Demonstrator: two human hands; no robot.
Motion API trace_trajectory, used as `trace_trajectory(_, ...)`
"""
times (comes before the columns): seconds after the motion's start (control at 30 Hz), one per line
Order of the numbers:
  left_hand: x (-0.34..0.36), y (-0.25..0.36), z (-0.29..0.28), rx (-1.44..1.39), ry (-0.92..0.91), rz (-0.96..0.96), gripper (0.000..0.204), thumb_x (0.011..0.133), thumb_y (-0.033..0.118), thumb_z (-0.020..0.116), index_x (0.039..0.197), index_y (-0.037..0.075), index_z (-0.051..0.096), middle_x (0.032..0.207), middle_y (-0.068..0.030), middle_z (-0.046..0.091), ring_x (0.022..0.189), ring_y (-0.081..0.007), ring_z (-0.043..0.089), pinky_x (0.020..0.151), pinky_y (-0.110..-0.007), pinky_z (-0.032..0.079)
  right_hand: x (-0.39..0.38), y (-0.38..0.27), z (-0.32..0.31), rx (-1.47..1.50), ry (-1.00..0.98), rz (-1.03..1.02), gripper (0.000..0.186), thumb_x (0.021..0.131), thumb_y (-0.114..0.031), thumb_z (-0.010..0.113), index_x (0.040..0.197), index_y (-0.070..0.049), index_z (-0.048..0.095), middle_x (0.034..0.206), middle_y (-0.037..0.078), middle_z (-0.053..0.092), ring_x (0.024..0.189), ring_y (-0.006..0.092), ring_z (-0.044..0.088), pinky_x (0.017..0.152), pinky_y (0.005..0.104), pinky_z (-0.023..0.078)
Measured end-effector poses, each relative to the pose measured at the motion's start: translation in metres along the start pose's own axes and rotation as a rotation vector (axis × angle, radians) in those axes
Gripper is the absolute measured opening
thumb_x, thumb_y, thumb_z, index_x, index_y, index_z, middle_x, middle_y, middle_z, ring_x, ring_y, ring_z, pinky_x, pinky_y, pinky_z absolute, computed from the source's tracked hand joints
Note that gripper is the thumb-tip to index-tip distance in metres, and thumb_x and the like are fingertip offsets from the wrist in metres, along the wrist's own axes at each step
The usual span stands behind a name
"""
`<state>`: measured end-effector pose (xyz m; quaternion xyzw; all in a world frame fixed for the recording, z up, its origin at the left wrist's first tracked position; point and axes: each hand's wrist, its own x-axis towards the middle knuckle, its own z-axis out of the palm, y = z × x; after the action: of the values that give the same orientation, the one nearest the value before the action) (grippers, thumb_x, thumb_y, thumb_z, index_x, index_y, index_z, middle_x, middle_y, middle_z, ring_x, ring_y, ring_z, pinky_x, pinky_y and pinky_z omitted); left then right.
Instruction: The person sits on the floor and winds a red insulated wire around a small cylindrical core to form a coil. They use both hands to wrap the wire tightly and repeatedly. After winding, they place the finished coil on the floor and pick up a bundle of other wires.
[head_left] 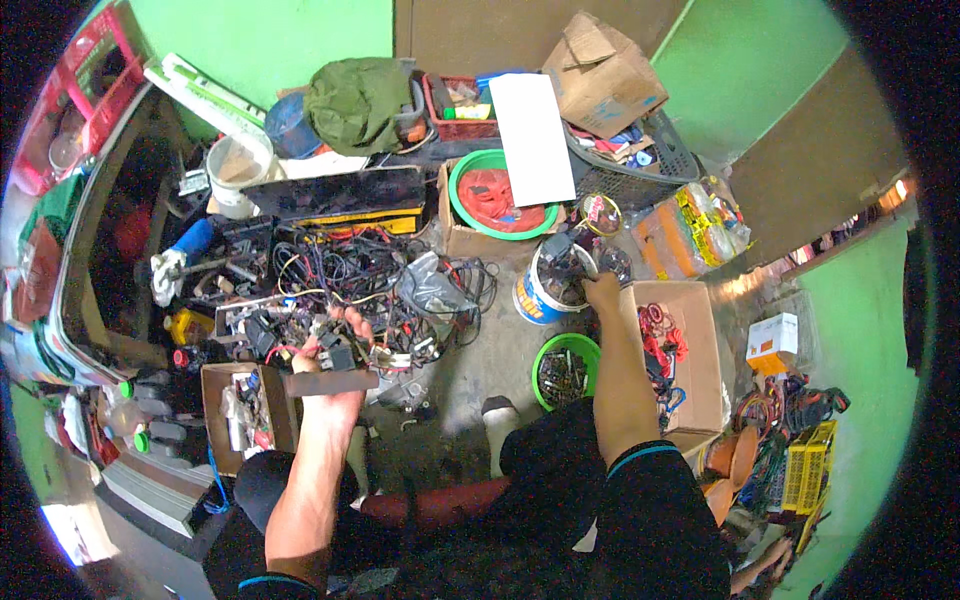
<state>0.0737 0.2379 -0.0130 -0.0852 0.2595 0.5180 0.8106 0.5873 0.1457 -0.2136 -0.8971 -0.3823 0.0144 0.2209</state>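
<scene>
My left hand (345, 335) is palm up over the heap of cables, its fingers curled round small black block-like pieces (338, 355) that look like power adapters. Across that wrist runs a flat brown strip (333, 383). My right hand (602, 290) is closed at the right rim of a white and blue bucket (537, 297). Black parts (562, 270) fill this bucket. Tangled black cables (340, 265) spread over the floor beyond my left hand, with a clear plastic bag (435, 285) lying on them.
Near my knees stands a green basin (566, 372) of small metal pieces. An open carton (690, 350) with red cords is at the right. Another carton (250, 410) sits at the left. Behind are a green-rimmed tub (503, 233), a white board (532, 140) and a dark crate (640, 165).
</scene>
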Motion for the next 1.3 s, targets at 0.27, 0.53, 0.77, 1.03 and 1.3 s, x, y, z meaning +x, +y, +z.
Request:
trace_trajectory(0.27, 0.038, -0.014, 0.005, -0.035, -0.019, -0.101, 0.038, 0.083, 0.017, 0.046, 0.111, -0.006, 0.057, 0.109, -0.021, 0.062, 0.098, -0.0318, 0.062, 0.092, -0.044, 0.051, 0.006, -0.032, -0.005, -0.195, -0.054, 0.163, 0.045, 0.072, -0.033, 0.079, 0.1, 0.0, 0.067, 0.1, 0.023, 0.067, 0.1, 0.0396, 0.063, 0.083, 0.0455, 0.052)
trace_trajectory(0.53, 0.067, -0.001, 0.019, -0.088, -0.107, -0.132, 0.036, 0.079, 0.017, 0.048, 0.109, -0.001, 0.058, 0.107, -0.0183, 0.062, 0.097, -0.0331, 0.061, 0.092, -0.045, 0.051, -0.004, -0.217, -0.113, 0.167, -0.021, -0.171, 0.027, 0.077, -0.021, 0.074, 0.1, -0.006, 0.071, 0.087, 0.017, 0.069, 0.084, 0.0287, 0.069, 0.076, 0.0402, 0.054)
trace_trajectory(0.77, 0.04, -0.018, 0.022, -0.094, -0.117, -0.091, 0.029, 0.089, 0.015, 0.036, 0.103, -0.001, 0.057, 0.106, -0.0176, 0.063, 0.1, -0.0301, 0.061, 0.095, -0.045, 0.049, -0.15, -0.364, -0.131, 0.641, -0.22, -1.074, 0.043, 0.074, -0.018, 0.078, 0.113, -0.004, 0.064, 0.109, 0.011, 0.062, 0.093, 0.0267, 0.064, 0.08, 0.0372, 0.052)
trace_trajectory(1.03, 0.014, -0.017, -0.01, -0.05, -0.332, -0.199, 0.037, 0.087, 0.027, 0.035, 0.106, 0.006, 0.06, 0.109, -0.0112, 0.063, 0.102, -0.0266, 0.059, 0.09, -0.045, 0.045, -0.185, -0.373, -0.144, 0.624, -0.457, -0.992, 0.047, 0.071, -0.019, 0.08, 0.113, -0.005, 0.062, 0.112, 0.009, 0.06, 0.088, 0.0218, 0.061, 0.074, 0.0318, 0.05)
trace_trajectory(1.3, -0.014, -0.013, 0.006, -0.092, -0.117, -0.108, 0.027, 0.09, 0.019, 0.038, 0.102, 0.001, 0.055, 0.101, -0.0147, 0.061, 0.097, -0.0268, 0.059, 0.086, -0.043, 0.049, -0.201, -0.375, -0.141, 0.937, -0.525, -0.988, 0.033, 0.069, -0.006, 0.081, 0.097, -0.002, 0.065, 0.1, 0.007, 0.066, 0.09, 0.0172, 0.061, 0.078, 0.0306, 0.048)
